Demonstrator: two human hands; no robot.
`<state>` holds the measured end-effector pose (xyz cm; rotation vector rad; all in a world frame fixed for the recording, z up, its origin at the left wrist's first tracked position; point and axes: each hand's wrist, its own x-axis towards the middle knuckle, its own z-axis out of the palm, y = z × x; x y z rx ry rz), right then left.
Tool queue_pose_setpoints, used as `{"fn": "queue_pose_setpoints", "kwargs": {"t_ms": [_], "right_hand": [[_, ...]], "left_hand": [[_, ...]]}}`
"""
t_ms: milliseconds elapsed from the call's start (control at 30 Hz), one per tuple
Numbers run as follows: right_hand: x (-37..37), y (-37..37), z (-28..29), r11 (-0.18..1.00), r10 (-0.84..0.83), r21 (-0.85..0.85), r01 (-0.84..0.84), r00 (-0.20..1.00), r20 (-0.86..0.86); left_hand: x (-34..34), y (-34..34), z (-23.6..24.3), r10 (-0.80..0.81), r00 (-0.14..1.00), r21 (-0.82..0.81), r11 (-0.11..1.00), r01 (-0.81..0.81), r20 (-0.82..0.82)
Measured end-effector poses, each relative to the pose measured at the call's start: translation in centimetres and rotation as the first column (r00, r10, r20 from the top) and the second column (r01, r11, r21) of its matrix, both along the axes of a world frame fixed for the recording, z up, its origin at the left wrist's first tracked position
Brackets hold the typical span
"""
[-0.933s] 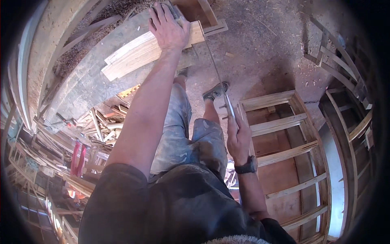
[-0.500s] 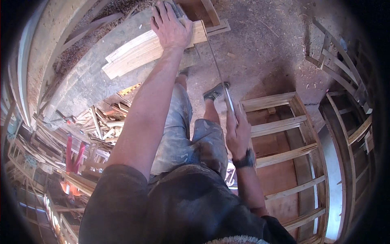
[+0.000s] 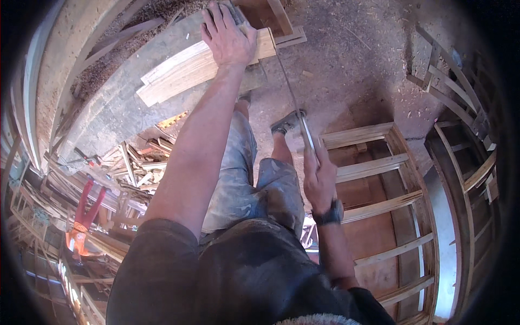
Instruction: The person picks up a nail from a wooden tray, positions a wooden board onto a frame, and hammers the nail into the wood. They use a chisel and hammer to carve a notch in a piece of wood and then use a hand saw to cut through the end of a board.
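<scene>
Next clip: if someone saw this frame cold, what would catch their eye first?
Most likely the long bare arm running up the middle to the left hand, pressed flat on a stack of pale wooden boards on a grey bench at the top. Next, the right hand, right of centre with a dark wristwatch, grips a thin handsaw whose blade slants up to the boards' end. A slatted wooden frame lies on the floor at right.

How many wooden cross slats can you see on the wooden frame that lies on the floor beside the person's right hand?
5 on the frame: one at its top, then, and the lowest. More may be hidden below the picture's edge.
</scene>
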<state>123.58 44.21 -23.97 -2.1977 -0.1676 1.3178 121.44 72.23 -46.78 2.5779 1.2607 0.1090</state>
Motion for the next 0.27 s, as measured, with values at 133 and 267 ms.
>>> {"fn": "queue_pose_setpoints", "kwargs": {"t_ms": [133,267], "right_hand": [[0.7,2.7,-3.3,0.998,-0.036,0.053,0.033,0.998,0.053],[3.8,8.8,-13.1,0.997,0.077,-0.042,-0.071,0.982,0.171]], "left_hand": [[0.4,0.1,-0.5,-0.004,1.000,0.028,1.000,0.004,0.018],[0.9,-0.6,-0.1,0.006,1.000,-0.062,0.998,-0.008,-0.026]]}}
